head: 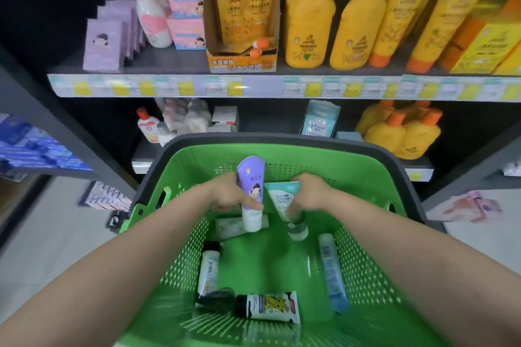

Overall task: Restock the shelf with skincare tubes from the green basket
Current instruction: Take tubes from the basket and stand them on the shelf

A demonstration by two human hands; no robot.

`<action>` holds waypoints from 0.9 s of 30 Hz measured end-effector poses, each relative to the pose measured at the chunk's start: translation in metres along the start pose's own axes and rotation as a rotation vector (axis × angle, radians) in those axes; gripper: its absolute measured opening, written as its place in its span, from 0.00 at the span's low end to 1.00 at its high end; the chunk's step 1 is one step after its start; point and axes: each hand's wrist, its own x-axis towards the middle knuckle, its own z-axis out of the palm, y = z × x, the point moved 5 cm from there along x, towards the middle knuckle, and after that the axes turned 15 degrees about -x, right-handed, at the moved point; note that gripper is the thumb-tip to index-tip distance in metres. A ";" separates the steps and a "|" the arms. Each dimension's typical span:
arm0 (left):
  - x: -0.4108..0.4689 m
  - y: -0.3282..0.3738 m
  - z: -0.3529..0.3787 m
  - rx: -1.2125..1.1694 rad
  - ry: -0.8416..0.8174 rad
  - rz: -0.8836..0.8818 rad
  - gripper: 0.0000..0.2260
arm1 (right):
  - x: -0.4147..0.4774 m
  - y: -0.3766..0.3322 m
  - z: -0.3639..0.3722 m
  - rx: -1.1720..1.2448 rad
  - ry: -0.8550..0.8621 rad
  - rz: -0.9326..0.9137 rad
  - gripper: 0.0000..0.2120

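Over green basket (363,177): hands grip purple tube (251,191), teal tube (284,200).

A perforated green plastic basket (363,262) is seen, smooth and slightly shiny; glossy plastic is shown by the tall yellow orange-capped bottles (310,22).

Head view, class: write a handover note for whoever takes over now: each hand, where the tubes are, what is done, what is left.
Left hand grips the purple tube, cap down, over the green basket.
Right hand grips the teal tube beside it.
In the basket: black-capped tube, blue tube, cartoon tube, and more.
Done: two tubes picked.
Left: shelve both, then the rest.
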 end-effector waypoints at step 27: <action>-0.141 0.184 -0.052 -0.237 0.194 0.720 0.19 | -0.149 -0.061 -0.219 0.541 0.592 -0.546 0.21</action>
